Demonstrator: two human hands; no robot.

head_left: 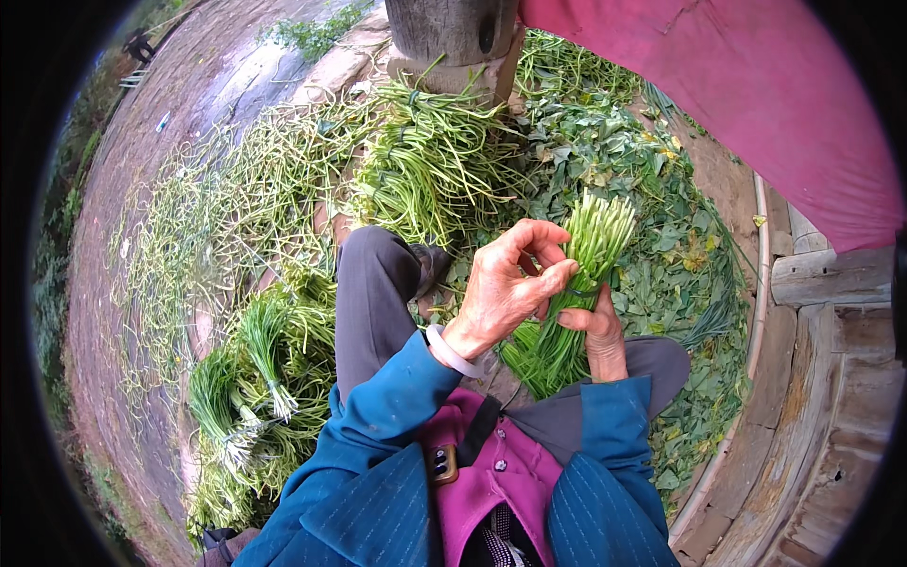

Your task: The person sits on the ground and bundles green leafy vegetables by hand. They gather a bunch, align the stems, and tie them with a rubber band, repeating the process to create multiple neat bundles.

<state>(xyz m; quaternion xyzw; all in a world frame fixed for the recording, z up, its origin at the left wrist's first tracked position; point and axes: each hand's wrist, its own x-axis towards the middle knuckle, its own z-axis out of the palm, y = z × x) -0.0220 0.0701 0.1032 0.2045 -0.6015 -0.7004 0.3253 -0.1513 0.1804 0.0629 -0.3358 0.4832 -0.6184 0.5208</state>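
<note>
My right hand (602, 340) grips a bundle of green stalks (596, 236), pale cut ends upward and darker green lengths below, with a dark tie round its middle. Beside the bundle's upper part, my left hand (510, 283) has curled fingers, thumb and forefinger close together near the tie; whatever is between them is too small or hidden to make out. A large pile of long, pale green stems (425, 161) lies beyond my left knee. At lower left, two small bunches of thin green plants with white bottoms (269, 350) rest on more loose stems.
A wooden post (449, 28) stands at the top. Leafy vines (661, 217) cover the ground on the right, beside weathered wooden boards (831, 359). A pink cloth (756, 104) hangs at upper right. Scattered stems (179, 274) spread over stone ground (132, 227) at left.
</note>
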